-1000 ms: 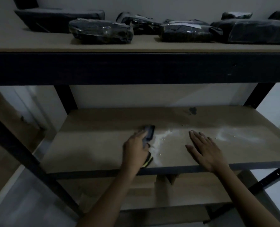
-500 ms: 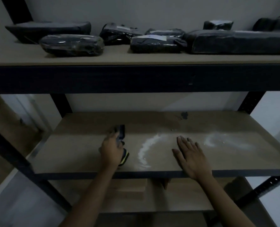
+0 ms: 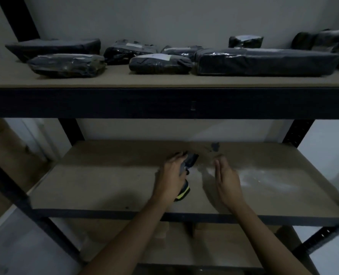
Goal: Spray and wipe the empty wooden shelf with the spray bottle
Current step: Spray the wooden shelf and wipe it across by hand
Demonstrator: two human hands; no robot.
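Observation:
The empty wooden shelf [image 3: 97,185] spans the middle of the view, with pale wet spray marks [image 3: 263,177] on its right half. My left hand [image 3: 172,175] grips the spray bottle [image 3: 189,162], a dark bottle with a yellow-green band near its base [image 3: 183,192], nozzle pointing towards the back of the shelf. My right hand [image 3: 227,179] is just to the right of the bottle, fingers straight and edge-on above the board, holding nothing. No cloth is visible.
The shelf above [image 3: 164,80] carries several dark plastic-wrapped parcels [image 3: 263,62]. Black metal uprights [image 3: 71,130] and a front rail [image 3: 184,215] frame the rack. A lower wooden shelf [image 3: 214,247] sits beneath. The wall is close behind.
The view tilted up. My left hand with the bottle moved right and deeper over the shelf, close to my right hand, which turned from lying flat to edge-on.

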